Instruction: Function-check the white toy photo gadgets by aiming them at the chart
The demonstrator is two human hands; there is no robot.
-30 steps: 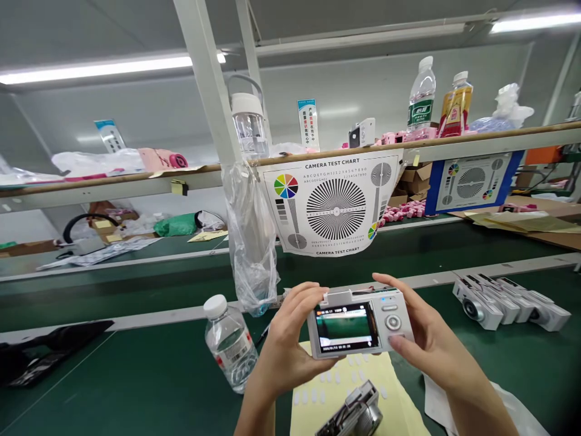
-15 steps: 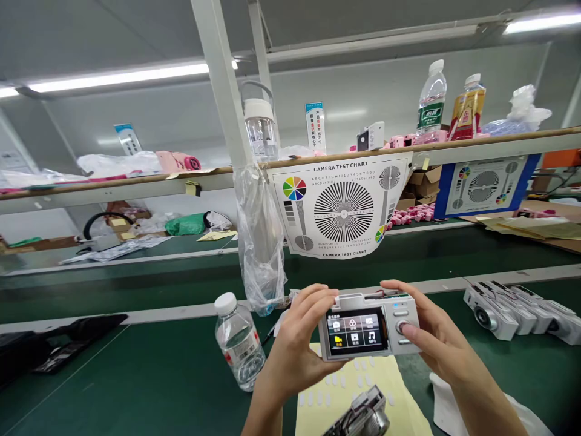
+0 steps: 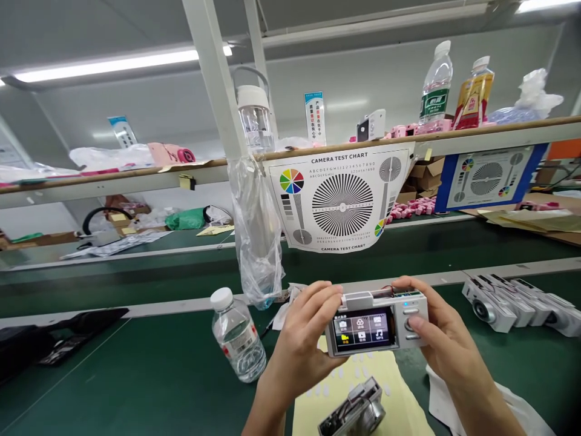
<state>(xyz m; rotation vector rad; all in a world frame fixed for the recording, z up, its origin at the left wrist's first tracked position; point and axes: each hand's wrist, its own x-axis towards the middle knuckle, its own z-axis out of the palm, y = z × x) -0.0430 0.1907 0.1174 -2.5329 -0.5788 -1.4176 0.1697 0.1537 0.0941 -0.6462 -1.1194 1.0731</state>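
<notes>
Head view: left hand (image 3: 303, 342) and right hand (image 3: 451, 344) pinch the camera (image 3: 363, 329) at opposite ends.

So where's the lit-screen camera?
In the head view, the digital camera is right of centre, held by the left hand and right hand below the larger camera test chart.

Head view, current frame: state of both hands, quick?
Left hand: closed on the left end of the raised silver camera.
Right hand: holding the same camera's right end, thumb over its buttons.
</notes>
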